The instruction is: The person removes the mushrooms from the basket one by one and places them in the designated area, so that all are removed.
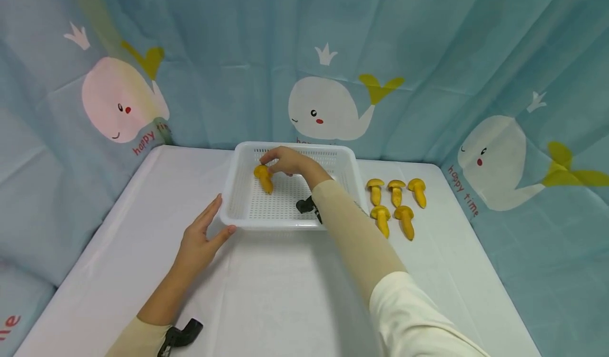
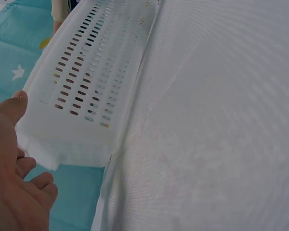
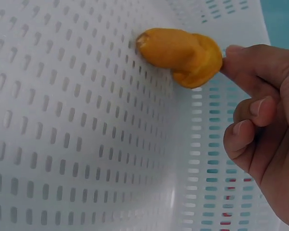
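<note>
A white perforated plastic basket (image 1: 285,225) stands at the back of the table. Inside it, toward the left, my right hand (image 1: 291,162) pinches a yellow mushroom (image 1: 264,180) by its cap between thumb and fingertips. The stem end of this mushroom (image 3: 168,48) points at the slotted basket floor in the right wrist view; the other fingers are curled back. My left hand (image 1: 197,246) is at the basket's front left corner, its fingers extended along the outer side. In the left wrist view its thumb (image 2: 20,103) lies right at the rim.
Several more yellow mushrooms (image 1: 396,192) lie in two rows on the white tablecloth (image 1: 457,272), to the right of the basket. Behind and beside the table hangs a blue curtain (image 1: 228,82) printed with whales. A black wrist mount (image 1: 183,336) is on the left forearm.
</note>
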`<state>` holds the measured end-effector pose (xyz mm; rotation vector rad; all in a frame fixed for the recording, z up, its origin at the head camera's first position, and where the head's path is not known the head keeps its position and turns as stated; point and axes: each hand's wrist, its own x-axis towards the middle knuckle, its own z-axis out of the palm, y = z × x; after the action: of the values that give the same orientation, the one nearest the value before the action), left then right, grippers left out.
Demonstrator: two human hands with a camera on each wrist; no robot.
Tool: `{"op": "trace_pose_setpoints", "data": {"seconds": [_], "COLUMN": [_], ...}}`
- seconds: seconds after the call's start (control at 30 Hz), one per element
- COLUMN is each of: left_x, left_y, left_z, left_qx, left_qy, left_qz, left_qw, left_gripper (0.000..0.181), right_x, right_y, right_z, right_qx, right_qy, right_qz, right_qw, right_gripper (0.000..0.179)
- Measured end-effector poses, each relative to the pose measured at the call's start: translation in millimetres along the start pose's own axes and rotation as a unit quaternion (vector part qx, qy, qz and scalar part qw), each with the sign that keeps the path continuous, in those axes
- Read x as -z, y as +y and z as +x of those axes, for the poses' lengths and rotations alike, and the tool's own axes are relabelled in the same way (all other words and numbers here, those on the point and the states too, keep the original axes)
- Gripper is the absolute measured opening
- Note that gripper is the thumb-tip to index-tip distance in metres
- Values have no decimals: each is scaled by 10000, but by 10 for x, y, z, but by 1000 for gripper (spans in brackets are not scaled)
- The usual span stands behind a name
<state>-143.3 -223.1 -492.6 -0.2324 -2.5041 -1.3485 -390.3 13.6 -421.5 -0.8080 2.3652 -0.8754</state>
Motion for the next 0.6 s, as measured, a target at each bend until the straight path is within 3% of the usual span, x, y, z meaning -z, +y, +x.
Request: {"op": "trace_pose_setpoints", "data": {"seconds": [0.2,0.43,0.6], "left_x": [-1,-15,1], "left_y": [5,4,11], "left_z": [3,-63,-20], "left_qx": [-47,106,4], "left_qy": [17,-23,-5], "left_qz": [-22,117,112], "left_qw": [10000,9999,9999], "left_gripper": [89,90,89], "right_x": [0,-66,-57], "right_y": [26,85,82], "right_z": [15,6,24], "right_qx": [-39,-77,-296], "right_qy": [90,170,90], "right_qz": [25,21,-154], "right_qw": [9999,9998,9994], "right_gripper": [37,32,35]}}
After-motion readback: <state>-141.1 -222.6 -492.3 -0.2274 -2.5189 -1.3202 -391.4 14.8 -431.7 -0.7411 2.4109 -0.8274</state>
